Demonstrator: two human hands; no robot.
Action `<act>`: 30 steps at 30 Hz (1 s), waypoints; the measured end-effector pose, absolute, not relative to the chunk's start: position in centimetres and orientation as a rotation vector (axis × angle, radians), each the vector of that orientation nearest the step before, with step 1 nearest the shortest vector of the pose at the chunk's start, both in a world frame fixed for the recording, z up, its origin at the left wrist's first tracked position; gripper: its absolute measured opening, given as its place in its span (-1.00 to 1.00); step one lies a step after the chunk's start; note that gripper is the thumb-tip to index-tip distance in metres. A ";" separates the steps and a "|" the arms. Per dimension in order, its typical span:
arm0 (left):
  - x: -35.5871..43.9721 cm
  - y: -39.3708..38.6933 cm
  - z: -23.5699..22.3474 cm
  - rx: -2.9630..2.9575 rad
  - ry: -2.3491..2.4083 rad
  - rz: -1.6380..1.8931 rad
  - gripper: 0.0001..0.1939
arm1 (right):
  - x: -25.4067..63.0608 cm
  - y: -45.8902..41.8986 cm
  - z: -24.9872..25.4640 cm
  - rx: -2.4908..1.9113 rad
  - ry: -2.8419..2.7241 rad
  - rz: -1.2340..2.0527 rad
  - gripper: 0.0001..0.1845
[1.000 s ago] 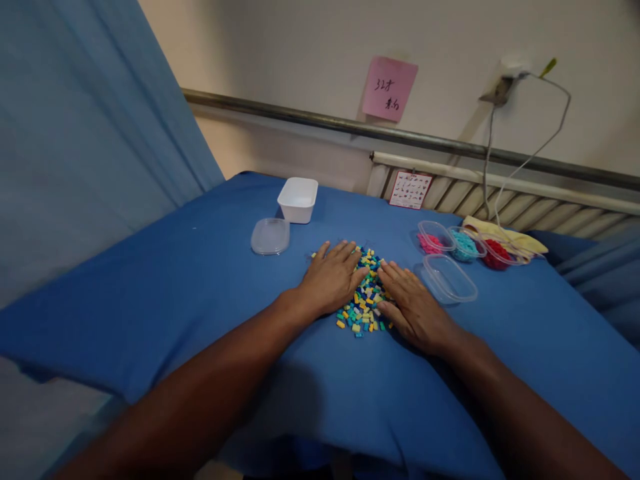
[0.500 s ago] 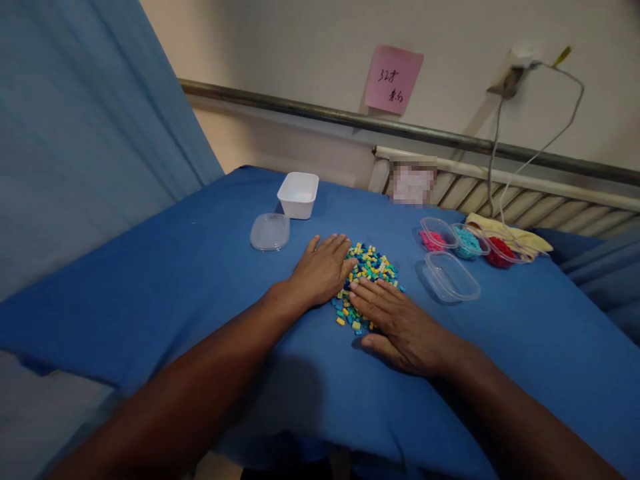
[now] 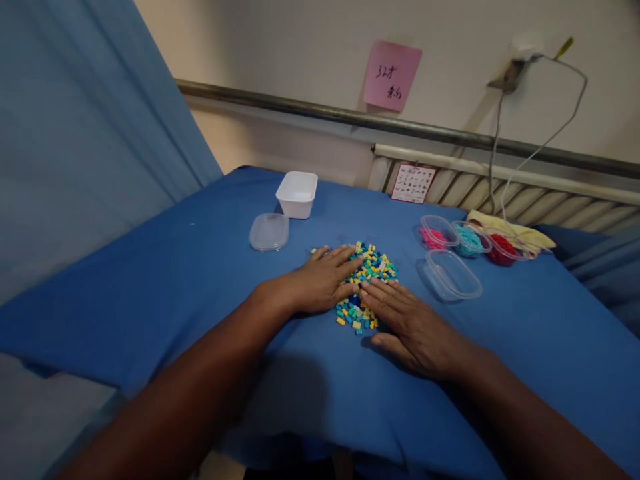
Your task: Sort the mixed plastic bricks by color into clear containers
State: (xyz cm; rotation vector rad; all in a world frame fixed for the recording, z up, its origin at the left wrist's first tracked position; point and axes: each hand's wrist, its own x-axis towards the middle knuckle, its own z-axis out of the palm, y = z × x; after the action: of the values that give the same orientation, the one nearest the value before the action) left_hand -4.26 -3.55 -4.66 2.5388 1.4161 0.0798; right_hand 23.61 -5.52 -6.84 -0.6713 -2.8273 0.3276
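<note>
A spread pile of small toy building bricks point(image 3: 379, 267) in yellow, teal, blue and cream lies on the blue cloth point(image 3: 200, 307). My left hand point(image 3: 327, 280) rests palm down on the pile's left side, its fingers stretched and slightly apart. On the near right side lies my right hand point(image 3: 413, 323), also flat, with its fingertips on the bricks and its thumb held away. Neither hand grips anything. Some bricks are hidden under both palms, and a few peek out beyond the left fingertips.
Behind the pile stand a white tub point(image 3: 297, 195) and a clear lid point(image 3: 269, 232). To the right sit a clear container point(image 3: 453, 275) and small tubs of pink pieces point(image 3: 433, 239), turquoise pieces point(image 3: 469, 241) and red pieces point(image 3: 501, 249). A yellow cloth point(image 3: 525, 233) lies by the radiator point(image 3: 460, 183).
My left hand has come down and spread over the left part of the pile, and some bricks now show past its fingertips. My right hand has shifted slightly right.
</note>
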 end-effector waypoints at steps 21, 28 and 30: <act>-4.2 -2.7 -5.5 2.543 1.541 0.071 -0.33 | 21.2 -7.2 -6.3 -0.523 -2.915 0.382 -0.04; -3.1 -3.5 -5.5 2.552 1.518 0.087 -0.23 | 23.3 -5.0 -6.5 -0.793 -2.769 0.207 -0.15; -2.7 -3.9 -5.4 2.571 1.463 0.067 -0.22 | 23.4 -4.7 -7.0 -0.803 -2.806 0.194 -0.13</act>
State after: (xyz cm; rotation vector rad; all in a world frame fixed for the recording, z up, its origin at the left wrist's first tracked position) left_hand -2.73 -3.86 -5.44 2.5707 1.4629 0.0674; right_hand 23.43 -4.72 -7.04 -0.8028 -2.8058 0.1935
